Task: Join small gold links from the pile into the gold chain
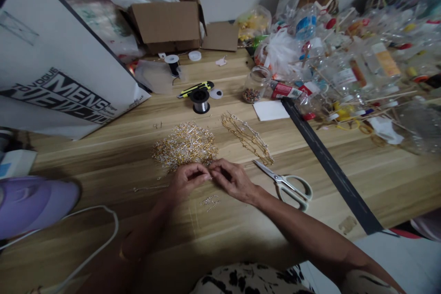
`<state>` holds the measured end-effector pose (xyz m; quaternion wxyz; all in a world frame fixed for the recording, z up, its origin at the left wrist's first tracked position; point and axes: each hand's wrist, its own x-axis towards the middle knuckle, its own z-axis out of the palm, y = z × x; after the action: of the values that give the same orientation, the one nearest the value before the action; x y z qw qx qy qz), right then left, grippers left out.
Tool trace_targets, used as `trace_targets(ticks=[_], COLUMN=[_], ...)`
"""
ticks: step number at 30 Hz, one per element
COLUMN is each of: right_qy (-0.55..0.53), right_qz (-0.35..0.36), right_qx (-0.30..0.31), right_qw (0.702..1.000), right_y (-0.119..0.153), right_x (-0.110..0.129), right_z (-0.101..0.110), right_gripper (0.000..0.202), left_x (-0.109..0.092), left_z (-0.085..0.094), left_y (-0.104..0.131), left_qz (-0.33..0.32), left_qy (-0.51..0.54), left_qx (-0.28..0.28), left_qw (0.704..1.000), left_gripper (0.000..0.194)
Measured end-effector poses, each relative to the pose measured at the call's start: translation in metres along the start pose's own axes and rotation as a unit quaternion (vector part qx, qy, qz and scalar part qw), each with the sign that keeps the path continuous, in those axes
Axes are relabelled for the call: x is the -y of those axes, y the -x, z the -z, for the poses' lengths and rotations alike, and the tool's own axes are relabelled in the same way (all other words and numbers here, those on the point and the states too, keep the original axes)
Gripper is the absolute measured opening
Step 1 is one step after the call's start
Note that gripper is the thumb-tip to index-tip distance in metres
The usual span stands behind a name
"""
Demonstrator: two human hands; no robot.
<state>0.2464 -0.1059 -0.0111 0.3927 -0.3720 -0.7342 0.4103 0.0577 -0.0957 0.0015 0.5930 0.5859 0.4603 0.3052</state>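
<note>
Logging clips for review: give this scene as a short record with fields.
Left hand: fingertips pinched; anything held is too small to tell
Right hand: also pinched, close to the left
Beyond hands: heap of tiny shiny gold and silver pieces
Right of heap: thin gold and silver chains
Beside right forearm: pale-handled metal scissors
Surface: wood-grain table

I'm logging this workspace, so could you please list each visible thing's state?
Left hand, fingertips pinched
Right hand, fingertips pinched
Metal pieces, heaped
Chains, loosely laid out
Scissors, blades closed or nearly so
Wire spool, upright, wound
Utility knife, lying flat, blade unclear
Clear jar, upright, partly filled
Cardboard box, open
</note>
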Motion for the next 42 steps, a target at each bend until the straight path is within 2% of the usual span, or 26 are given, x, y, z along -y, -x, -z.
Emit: trace_targets(ticks=[10, 18, 24, 33, 42], right_qy=[-0.020, 0.004, 0.015, -0.026, -0.103], right_qz=[-0.004, 0.030, 0.040, -0.031, -0.064], right_qx=[0.012, 0.014, 0.019, -0.019, -0.019], right_qw=[1.000, 0.999, 0.999, 0.999, 0.992], right_y=[0.0003, -0.0011, -0.0019, -0.0005, 0.0001], right_x=[0.0000, 0.0014, 0.0029, -0.0013, 0.0006], right_z=[-0.0009, 0.0006, 0.0020, 0.0011, 0.0008], right_gripper=[0.014, 0.015, 0.018, 0.018, 0.023], left_x=[0.0028, 0.0039, 0.0025, -0.0001, -0.0004], left_z=[-0.0016, -0.0051, -0.0074, -0.0056, -0.0070], left_y=[-0.0004, 0.0005, 0.0008, 0.0011, 0.0013], left_qz=[-0.014, -0.032, -0.027, -0.025, -0.051], left_qy=[-0.030, -0.071, -0.064, -0.092, -0.089], left_qx=[-0.001, 0.004, 0.002, -0.019, -0.023], left_qw=[0.999, 0.997, 0.998, 0.995, 0.994], left_gripper=[0.018, 0.019, 0.018, 0.019, 0.016])
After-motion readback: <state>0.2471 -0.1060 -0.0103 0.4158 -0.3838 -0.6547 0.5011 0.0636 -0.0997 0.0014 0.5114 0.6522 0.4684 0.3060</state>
